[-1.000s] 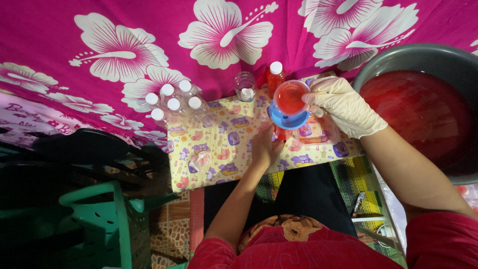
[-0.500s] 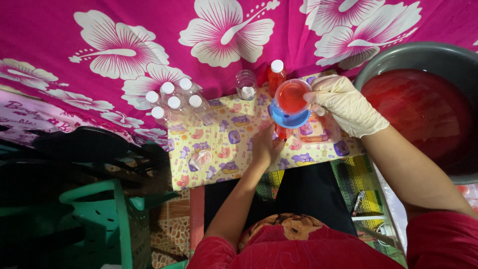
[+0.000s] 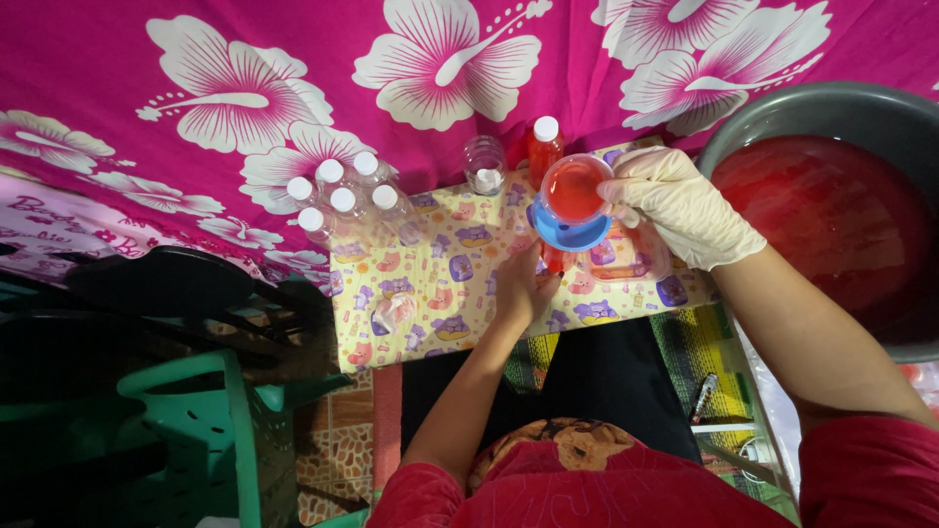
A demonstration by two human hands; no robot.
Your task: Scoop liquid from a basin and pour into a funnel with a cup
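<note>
My right hand (image 3: 677, 205), in a pale glove, holds a clear cup of red liquid (image 3: 574, 187) over a blue funnel (image 3: 562, 230). The funnel sits in the neck of a bottle (image 3: 555, 260) that shows red below it. My bare left hand (image 3: 522, 288) grips that bottle from below on the yellow patterned board (image 3: 440, 284). A filled red bottle with a white cap (image 3: 544, 147) stands just behind the cup. Beside it stands an open empty clear bottle (image 3: 485, 164).
Several empty capped clear bottles (image 3: 344, 196) cluster at the board's left back. A large grey basin of red liquid (image 3: 841, 210) is at the right. A clear container (image 3: 636, 262) lies under my right hand. A green plastic chair (image 3: 196, 430) stands lower left; a pink flowered cloth (image 3: 293, 88) lies behind.
</note>
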